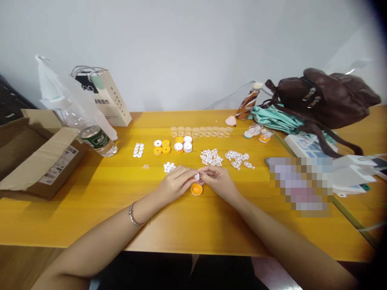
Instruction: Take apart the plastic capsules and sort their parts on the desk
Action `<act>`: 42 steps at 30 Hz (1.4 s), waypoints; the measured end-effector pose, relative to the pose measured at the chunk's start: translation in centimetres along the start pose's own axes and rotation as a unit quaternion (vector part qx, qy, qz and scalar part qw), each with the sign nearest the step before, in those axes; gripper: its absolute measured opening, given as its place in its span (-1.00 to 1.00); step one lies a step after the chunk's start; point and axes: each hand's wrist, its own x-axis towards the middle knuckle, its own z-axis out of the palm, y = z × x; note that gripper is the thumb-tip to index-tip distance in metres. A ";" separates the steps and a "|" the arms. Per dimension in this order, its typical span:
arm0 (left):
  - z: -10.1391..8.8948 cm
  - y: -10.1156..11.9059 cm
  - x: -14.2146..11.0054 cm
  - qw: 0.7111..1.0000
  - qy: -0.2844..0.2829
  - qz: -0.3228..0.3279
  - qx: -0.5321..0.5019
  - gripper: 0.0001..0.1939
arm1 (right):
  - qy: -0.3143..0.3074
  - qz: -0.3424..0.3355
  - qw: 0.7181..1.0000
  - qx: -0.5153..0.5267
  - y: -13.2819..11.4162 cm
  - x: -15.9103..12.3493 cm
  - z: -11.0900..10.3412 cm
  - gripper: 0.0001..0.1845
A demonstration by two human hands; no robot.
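Observation:
My left hand (181,180) and my right hand (216,180) meet over the table, fingertips pinched on a small white plastic part (197,176). Its exact kind is too small to make out. Just below the fingers lies an orange round cap (196,189) with a hole in its middle. Beyond my left hand is a cluster of small white round pieces (169,167). Flat white openwork pieces (211,157) lie in a pile beyond my right hand, with a second group of them (237,157) to the right.
Orange and white round caps (166,150) stand grouped farther back, before a row of clear cups (207,131). At left are a cardboard box (62,165), a water bottle (98,141) and a paper bag (110,100). A drink bottle (248,104) and brown backpack (326,96) sit at right.

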 end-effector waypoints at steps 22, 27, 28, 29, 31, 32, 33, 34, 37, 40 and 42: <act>-0.4 1.0 0.6 0.981 0.081 -0.119 -0.127 -0.84 | -0.096 -0.073 0.988 -0.100 -0.6 -0.3 -0.1 -0.67; -0.6 0.5 0.5 0.965 0.138 -0.172 -0.140 -0.83 | 0.012 -0.129 0.974 -0.185 -0.6 0.6 -1.5 -0.69; -0.6 0.4 0.5 0.964 0.142 -0.177 -0.141 -0.82 | 0.046 -0.140 0.971 -0.191 -0.5 1.0 -2.0 -0.70; -0.6 0.4 0.4 0.963 0.139 -0.180 -0.143 -0.82 | 0.080 -0.150 0.966 -0.195 -0.4 1.4 -2.5 -0.72; -0.5 0.3 0.4 0.964 0.120 -0.179 -0.154 -0.81 | 0.142 -0.174 0.953 -0.205 -0.1 2.3 -3.4 -0.74; -0.5 0.3 0.4 0.964 0.112 -0.177 -0.160 -0.81 | 0.167 -0.185 0.945 -0.214 0.1 2.7 -3.8 -0.74; -0.4 0.3 0.3 0.965 0.106 -0.176 -0.165 -0.81 | 0.184 -0.191 0.937 -0.228 0.2 3.1 -4.2 -0.74; -0.3 0.4 0.3 0.965 0.101 -0.175 -0.168 -0.81 | 0.195 -0.195 0.930 -0.244 0.4 3.5 -4.5 -0.73; -0.2 0.4 0.3 0.965 0.095 -0.176 -0.170 -0.81 | 0.199 -0.194 0.915 -0.292 0.8 4.4 -4.9 -0.72; -0.1 0.3 0.3 0.966 0.092 -0.173 -0.169 -0.82 | 0.190 -0.193 0.913 -0.304 1.1 4.9 -5.1 -0.72; -0.1 0.3 0.2 0.967 0.087 -0.169 -0.171 -0.82 | 0.185 -0.191 0.916 -0.299 1.3 5.2 -5.1 -0.72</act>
